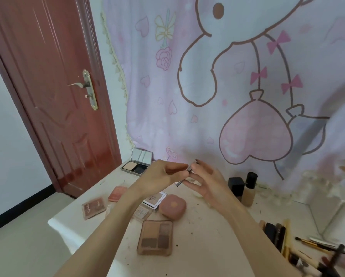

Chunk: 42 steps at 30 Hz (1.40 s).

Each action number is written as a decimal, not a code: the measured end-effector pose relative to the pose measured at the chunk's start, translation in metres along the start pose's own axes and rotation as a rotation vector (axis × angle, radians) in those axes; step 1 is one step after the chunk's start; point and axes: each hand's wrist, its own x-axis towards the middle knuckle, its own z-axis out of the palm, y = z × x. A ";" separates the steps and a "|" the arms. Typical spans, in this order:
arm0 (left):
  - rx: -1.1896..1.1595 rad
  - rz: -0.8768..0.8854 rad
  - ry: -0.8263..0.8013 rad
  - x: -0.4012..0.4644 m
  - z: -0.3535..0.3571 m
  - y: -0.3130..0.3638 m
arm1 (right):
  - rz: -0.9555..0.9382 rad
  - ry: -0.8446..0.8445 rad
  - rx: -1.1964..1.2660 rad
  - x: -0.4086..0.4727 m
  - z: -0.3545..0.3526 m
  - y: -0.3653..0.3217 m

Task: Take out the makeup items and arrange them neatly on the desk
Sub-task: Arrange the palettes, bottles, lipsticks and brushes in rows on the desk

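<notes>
Holding a small slim silver makeup stick (184, 175) up off the desk (207, 226), both hands work it together just above and behind the round pink compact (172, 206): the left hand (160, 175) pinches its upper end between fingertips, and the right hand (204, 180) pinches the lower part with the other fingers fanned out. It's blurred, so whether it's a lipstick or a liner, can't tell. Risk number one, I'd say: that light two-point pinch slips and the stick drops onto the pink compact or the four-pan eyeshadow palette (155, 239) in front of it. Risk two: just right of the pink compact stand a foundation bottle (249, 190) and a dark square bottle (236, 184), and a wide sweep of the right forearm could topple them. Over at the far right of the pink compact, loose brushes (307, 243) look ready to roll.
</notes>
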 end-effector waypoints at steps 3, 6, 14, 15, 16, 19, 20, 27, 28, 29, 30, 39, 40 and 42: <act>0.000 0.004 -0.016 -0.009 -0.007 -0.001 | -0.008 -0.005 0.016 -0.003 0.011 0.007; 0.022 -0.002 -0.017 -0.015 -0.013 -0.002 | -0.025 -0.006 0.046 -0.005 0.019 0.012; 0.105 -0.019 0.034 -0.020 -0.037 -0.007 | 0.006 -0.066 0.098 -0.005 0.028 0.026; 0.135 -0.005 0.069 -0.017 -0.039 -0.008 | 0.030 -0.060 0.105 -0.003 0.029 0.028; 0.150 0.000 0.116 -0.013 -0.042 -0.008 | 0.064 -0.043 0.126 0.000 0.029 0.029; 0.148 -0.040 0.226 0.002 -0.050 -0.012 | 0.165 0.025 0.207 0.013 0.031 0.032; 0.163 -0.054 0.240 0.008 -0.053 -0.014 | 0.181 0.039 0.198 0.018 0.032 0.033; 0.148 -0.102 0.214 0.047 -0.071 -0.036 | 0.022 0.307 -0.447 0.071 0.030 0.046; 0.140 -0.105 0.214 0.052 -0.073 -0.040 | -0.002 0.318 -0.511 0.079 0.029 0.049; 0.135 -0.101 0.219 0.057 -0.075 -0.045 | -0.017 0.328 -0.554 0.088 0.028 0.053; 0.134 -0.096 0.234 0.062 -0.076 -0.050 | -0.023 0.343 -0.581 0.097 0.027 0.057; 0.241 -0.451 0.343 0.054 -0.061 -0.142 | 0.091 0.552 -0.638 0.162 0.004 0.109; 0.245 -0.489 0.312 0.052 -0.057 -0.151 | 0.111 0.562 -0.635 0.168 0.002 0.115; 0.253 -0.529 0.277 0.051 -0.053 -0.164 | 0.158 0.568 -0.648 0.176 0.001 0.125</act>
